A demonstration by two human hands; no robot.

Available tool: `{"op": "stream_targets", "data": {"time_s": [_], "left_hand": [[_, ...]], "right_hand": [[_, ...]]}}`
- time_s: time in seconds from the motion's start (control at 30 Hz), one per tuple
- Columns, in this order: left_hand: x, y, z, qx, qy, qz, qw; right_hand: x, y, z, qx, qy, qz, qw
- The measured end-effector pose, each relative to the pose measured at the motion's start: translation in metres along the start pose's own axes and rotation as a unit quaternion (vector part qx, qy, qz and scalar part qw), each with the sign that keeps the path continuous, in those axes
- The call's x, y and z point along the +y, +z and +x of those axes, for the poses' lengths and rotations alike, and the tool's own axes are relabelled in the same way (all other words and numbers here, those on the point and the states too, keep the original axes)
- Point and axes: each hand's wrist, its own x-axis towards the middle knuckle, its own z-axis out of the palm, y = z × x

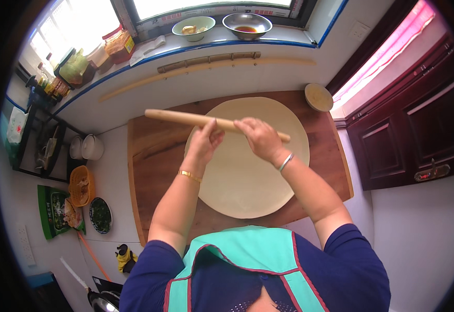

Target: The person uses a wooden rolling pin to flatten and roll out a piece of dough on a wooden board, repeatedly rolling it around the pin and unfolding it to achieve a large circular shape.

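Note:
A long wooden rolling pin (177,118) slants across the far part of a large, round, thin sheet of pale dough (245,179). Its left end reaches beyond the dough, over the brown wooden board (157,177) underneath. My left hand (206,141) is closed round the middle of the pin, thumb uppermost. Farther right, my right hand (259,138) grips the pin from above, close to its right end. Whether the pin presses on the dough or is held just above it, I cannot tell.
At the board's far right corner sits a small round bowl (319,98). On the windowsill stand a pale green bowl (194,29), a metal bowl (247,26) with dark liquid, and several jars. A yellow basket (82,186) and a dish of chopped greens (101,215) are left of the board.

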Motion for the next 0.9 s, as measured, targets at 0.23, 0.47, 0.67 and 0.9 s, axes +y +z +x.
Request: {"op": "stream_targets", "data": {"time_s": [0.23,0.47,0.67,0.9], "left_hand": [[0.041,0.022,0.098,0.061,0.072,-0.061,0.994],[0.039,-0.010,0.134,0.073,0.080,-0.063,0.992],[0.042,-0.005,0.136,0.048,0.110,-0.055,0.991],[0.078,0.031,0.144,-0.036,0.172,-0.077,0.981]], "right_hand": [[0.052,0.037,0.161,0.127,0.367,0.630,0.673],[0.067,0.121,0.225,0.211,0.471,0.760,0.395],[0.053,0.101,0.226,0.230,0.481,0.712,0.457],[0.016,0.054,0.216,0.246,0.375,0.699,0.558]]}}
